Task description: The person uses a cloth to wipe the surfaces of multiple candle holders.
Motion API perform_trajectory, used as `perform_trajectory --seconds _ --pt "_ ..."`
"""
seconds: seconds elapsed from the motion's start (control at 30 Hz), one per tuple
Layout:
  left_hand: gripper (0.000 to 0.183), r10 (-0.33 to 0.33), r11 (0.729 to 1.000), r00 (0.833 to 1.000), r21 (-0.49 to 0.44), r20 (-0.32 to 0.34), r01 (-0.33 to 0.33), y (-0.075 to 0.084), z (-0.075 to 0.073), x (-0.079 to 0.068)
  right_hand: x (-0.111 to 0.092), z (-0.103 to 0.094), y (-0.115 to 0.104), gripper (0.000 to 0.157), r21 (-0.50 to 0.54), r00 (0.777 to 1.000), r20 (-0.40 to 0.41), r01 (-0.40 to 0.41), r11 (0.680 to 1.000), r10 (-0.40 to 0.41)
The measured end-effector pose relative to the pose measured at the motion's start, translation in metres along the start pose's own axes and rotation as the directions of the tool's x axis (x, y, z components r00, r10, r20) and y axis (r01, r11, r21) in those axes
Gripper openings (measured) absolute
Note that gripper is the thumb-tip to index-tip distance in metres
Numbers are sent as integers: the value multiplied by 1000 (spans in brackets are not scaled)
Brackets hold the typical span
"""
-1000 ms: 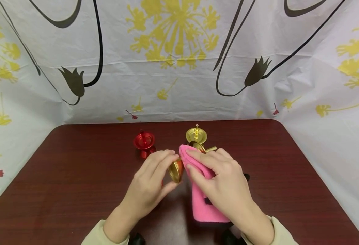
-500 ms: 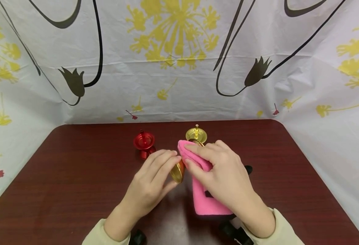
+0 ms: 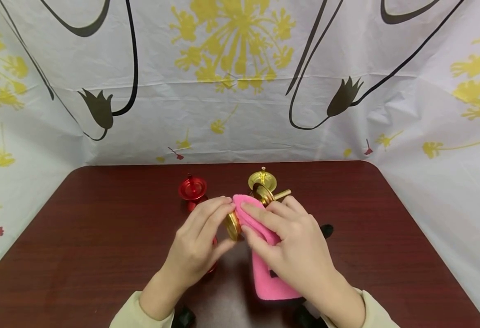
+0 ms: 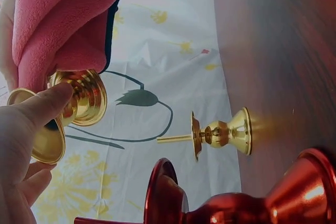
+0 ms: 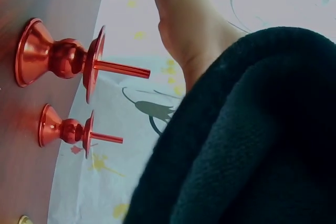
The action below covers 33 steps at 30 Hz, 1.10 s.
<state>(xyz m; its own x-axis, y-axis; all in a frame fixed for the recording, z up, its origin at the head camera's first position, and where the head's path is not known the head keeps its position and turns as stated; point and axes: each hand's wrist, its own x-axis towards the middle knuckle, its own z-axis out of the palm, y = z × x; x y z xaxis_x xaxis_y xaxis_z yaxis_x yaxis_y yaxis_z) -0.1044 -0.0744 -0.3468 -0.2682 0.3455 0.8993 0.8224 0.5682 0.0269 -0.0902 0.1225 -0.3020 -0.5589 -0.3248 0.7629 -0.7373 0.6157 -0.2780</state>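
Note:
Raised over the table, a gold candle holder point(image 3: 232, 226) is tilted on its side between my hands. My left hand point(image 3: 195, 241) grips its flared base with fingers and thumb. Its dish and thin stem point away to the right, showing past the cloth. My right hand point(image 3: 293, 241) pinches a folded pink cloth point(image 3: 274, 287) against the holder's middle, which the cloth hides. In the left wrist view, the cloth point(image 4: 63, 24) wraps the holder close to the fingertips. Its dark backing point(image 5: 252, 129) fills much of the right wrist view.
A red candle holder point(image 3: 192, 189) and a second gold one point(image 3: 262, 180) stand upright toward the table's point(image 3: 80, 237) back edge. Another red candle holder point(image 3: 213, 259) stands nearer, mostly behind my left hand. A patterned white sheet point(image 3: 240, 123) hangs behind and at both sides.
My right hand and the cloth have shifted slightly left and toward me, uncovering the holder's dish and stem. My left hand keeps its grip, moving only a little left.

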Motion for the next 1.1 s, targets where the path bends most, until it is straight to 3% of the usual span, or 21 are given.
perform_trajectory --seconds 0.13,0.3,0.6,0.93,1.1 --pt "51 -64 998 998 -22 -15 63 -1 -1 0 -4 0 1 33 41 998 -9 57 998 -56" --pt "64 -134 989 991 -72 -27 132 0 -4 0 -9 0 3 21 105 996 -20 83 991 -82" --pt "61 -251 964 966 -102 -62 244 1 -16 5 -18 9 7 29 39 986 -60 160 986 -158" --pt "66 -259 963 965 -86 -51 254 1 -21 7 -15 20 3 24 28 953 -261 169 985 -156" --pt "65 -227 973 974 -51 -29 225 2 -21 6 -8 20 0 23 43 949 -296 122 992 -104"
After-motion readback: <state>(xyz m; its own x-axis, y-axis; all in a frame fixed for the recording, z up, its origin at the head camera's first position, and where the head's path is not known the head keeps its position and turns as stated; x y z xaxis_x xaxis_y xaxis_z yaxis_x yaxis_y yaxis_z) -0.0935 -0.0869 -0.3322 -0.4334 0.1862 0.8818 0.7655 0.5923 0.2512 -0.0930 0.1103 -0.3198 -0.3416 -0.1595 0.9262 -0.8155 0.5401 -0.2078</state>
